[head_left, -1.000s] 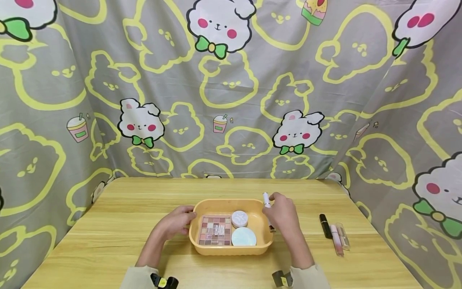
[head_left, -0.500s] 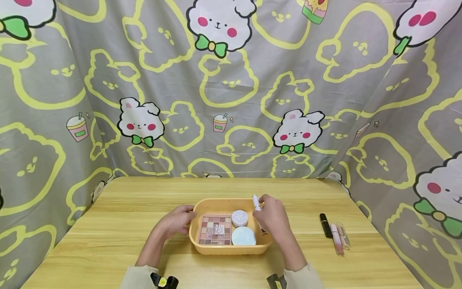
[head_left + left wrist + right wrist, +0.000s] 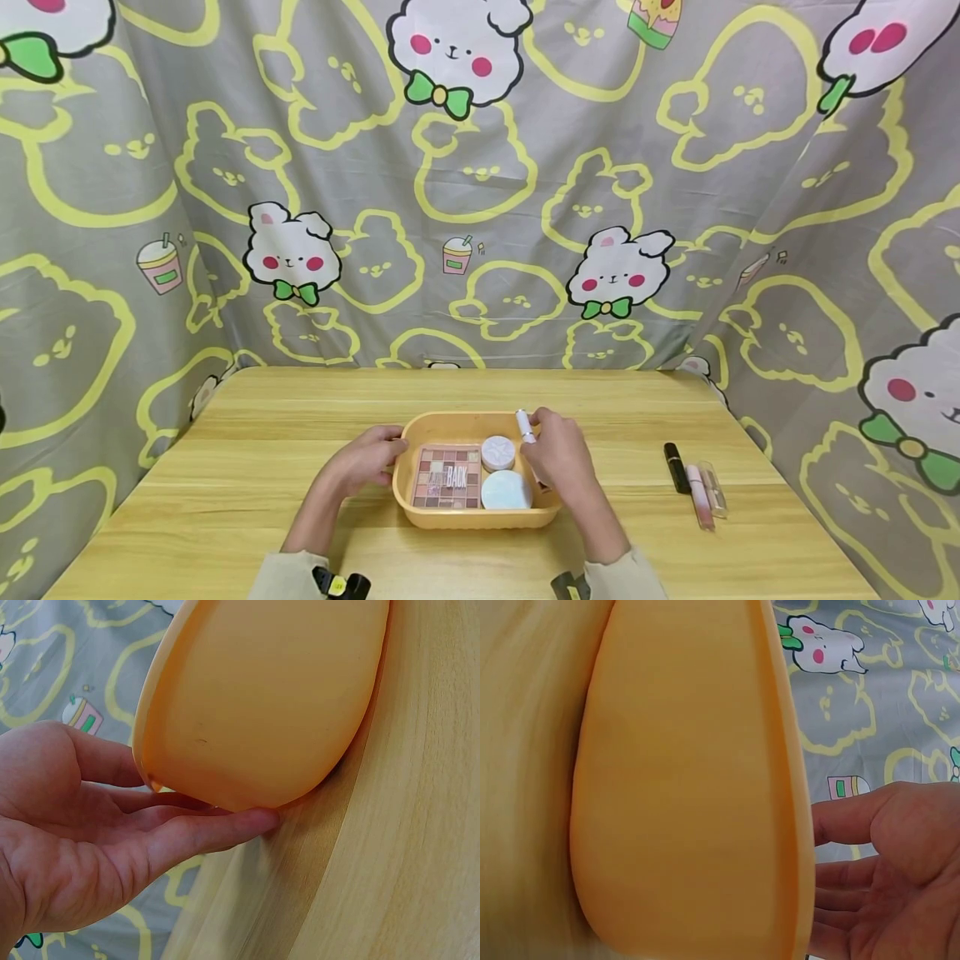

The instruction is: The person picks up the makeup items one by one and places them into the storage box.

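A yellow plastic basket (image 3: 480, 521) stands on the table. Inside it lie a square eyeshadow palette (image 3: 435, 487), a small white round case (image 3: 498, 453) and a larger pale round compact (image 3: 507, 492). My left hand (image 3: 369, 460) holds the basket's left end; in the left wrist view its thumb (image 3: 240, 827) lies along the outer wall and a finger reaches the rim. Over the basket's right end, my right hand (image 3: 561, 452) pinches a slim white-capped lip gloss (image 3: 524, 423), tilted, its lower end partly hidden by the hand. The right wrist view shows that hand (image 3: 907, 870) behind the basket's rim, the lip gloss hidden.
On the table to the right lie a black lipstick tube (image 3: 677, 468), a pink lip gloss (image 3: 701, 497) and a clear tube (image 3: 713, 490) close together. A patterned grey curtain (image 3: 480, 208) encloses the table (image 3: 300, 400) at the back and sides.
My right hand has moved left with the lip gloss, from the basket's right rim to over its right interior. My left hand and the basket have stayed put.
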